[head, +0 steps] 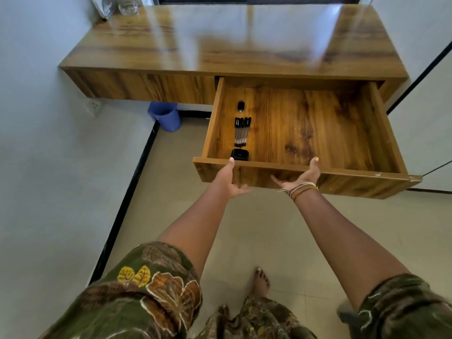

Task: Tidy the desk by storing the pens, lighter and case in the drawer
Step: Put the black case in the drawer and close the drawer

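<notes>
The wooden drawer [347, 178] stands pulled far out of the desk [220, 45]. Along its left side lie a small black lighter [241, 106] at the back, several black-capped pens [242, 132] side by side in the middle, and a black case [240, 154] at the front. My left hand [230, 179] holds the drawer's front panel just below the case, thumb on the top rim, fingers at the bottom edge. My right hand [302, 176] holds the same panel further right, thumb over the rim, fingers under the panel.
The desk top is glossy, with glass items [127, 7] at its far left corner. A blue bin [165, 116] stands on the floor under the desk, left of the drawer. A wall socket [94, 106] is on the left wall. My bare foot [261, 281] is on the tiled floor.
</notes>
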`<move>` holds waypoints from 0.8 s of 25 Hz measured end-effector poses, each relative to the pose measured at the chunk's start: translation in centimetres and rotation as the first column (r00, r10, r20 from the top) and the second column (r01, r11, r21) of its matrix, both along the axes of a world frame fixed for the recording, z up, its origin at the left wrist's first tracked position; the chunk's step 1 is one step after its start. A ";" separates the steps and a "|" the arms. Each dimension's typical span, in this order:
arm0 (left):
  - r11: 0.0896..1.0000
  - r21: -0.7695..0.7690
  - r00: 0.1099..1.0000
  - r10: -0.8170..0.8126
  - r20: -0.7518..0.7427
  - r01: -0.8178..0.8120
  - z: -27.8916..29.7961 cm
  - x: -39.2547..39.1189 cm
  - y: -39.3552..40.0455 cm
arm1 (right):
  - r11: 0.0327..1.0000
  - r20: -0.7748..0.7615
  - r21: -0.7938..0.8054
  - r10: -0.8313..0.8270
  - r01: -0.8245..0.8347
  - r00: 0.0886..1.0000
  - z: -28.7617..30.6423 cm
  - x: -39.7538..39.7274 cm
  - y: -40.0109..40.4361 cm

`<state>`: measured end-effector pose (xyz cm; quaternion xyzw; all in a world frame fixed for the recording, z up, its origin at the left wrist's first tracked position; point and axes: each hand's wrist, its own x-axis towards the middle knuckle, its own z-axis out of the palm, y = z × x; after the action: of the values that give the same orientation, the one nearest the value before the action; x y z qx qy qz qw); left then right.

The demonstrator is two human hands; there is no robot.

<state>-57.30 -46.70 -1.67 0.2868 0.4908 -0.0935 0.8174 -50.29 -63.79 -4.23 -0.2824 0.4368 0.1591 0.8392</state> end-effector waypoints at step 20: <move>0.986 0.063 0.987 0.154 0.047 -0.156 -2.2 17.7 1.4 | 0.940 -0.009 -0.286 0.194 -0.188 0.981 -1.4 15.1 3.7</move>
<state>-39.61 -45.30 -3.83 0.2765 0.4971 -0.0073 0.8224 -35.23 -60.13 -5.60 -0.4429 0.4175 0.1723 0.7745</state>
